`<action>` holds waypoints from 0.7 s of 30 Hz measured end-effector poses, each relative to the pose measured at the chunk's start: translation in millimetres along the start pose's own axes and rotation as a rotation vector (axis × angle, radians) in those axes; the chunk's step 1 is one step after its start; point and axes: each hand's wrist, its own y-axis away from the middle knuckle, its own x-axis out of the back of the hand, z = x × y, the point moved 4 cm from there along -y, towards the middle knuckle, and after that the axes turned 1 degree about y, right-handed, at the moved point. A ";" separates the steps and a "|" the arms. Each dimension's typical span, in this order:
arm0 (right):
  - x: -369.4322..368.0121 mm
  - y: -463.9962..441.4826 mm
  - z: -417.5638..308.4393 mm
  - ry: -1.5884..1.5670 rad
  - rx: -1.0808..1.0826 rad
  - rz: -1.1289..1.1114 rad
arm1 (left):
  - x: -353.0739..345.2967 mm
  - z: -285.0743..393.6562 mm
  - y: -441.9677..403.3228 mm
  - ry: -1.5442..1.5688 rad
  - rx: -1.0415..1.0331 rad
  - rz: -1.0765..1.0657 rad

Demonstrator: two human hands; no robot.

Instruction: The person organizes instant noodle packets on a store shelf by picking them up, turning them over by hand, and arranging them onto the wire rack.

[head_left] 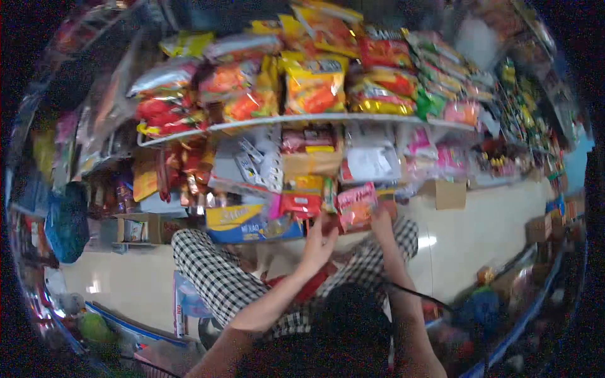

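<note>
A pink packet (357, 205) with light lettering lies in a low box in front of the shelf. My right hand (382, 220) is at its right edge, blurred, its fingers hard to make out. Left of that packet is my left hand (322, 236), fingers apart, below a red packet (300, 204); nothing shows in its grasp. Above the red packet stands a brown carton (312, 164). To the left sits a blue and yellow box (236, 223).
A white-edged shelf (302, 118) loaded with yellow and red snack packets (314, 85) spans the view. A small brown box (450, 194) is at the right, an open carton (157, 229) at the left. My checkered trouser legs (217, 271) frame the lower middle.
</note>
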 end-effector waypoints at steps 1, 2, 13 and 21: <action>-9.6 -2.3 12.1 0.104 0.065 0.019 | 5.1 26.7 -1.5 -0.166 -0.045 0.026; -17.3 -3.2 11.1 0.207 0.126 0.041 | 5.0 28.0 -4.2 -0.344 -0.228 0.064; 22.9 -16.7 -100.9 0.426 0.390 0.222 | 55.1 93.2 -66.7 -0.750 -0.397 -0.172; 47.1 -101.6 -352.5 -0.169 0.718 0.136 | 180.9 286.1 -148.3 -1.311 -0.888 0.641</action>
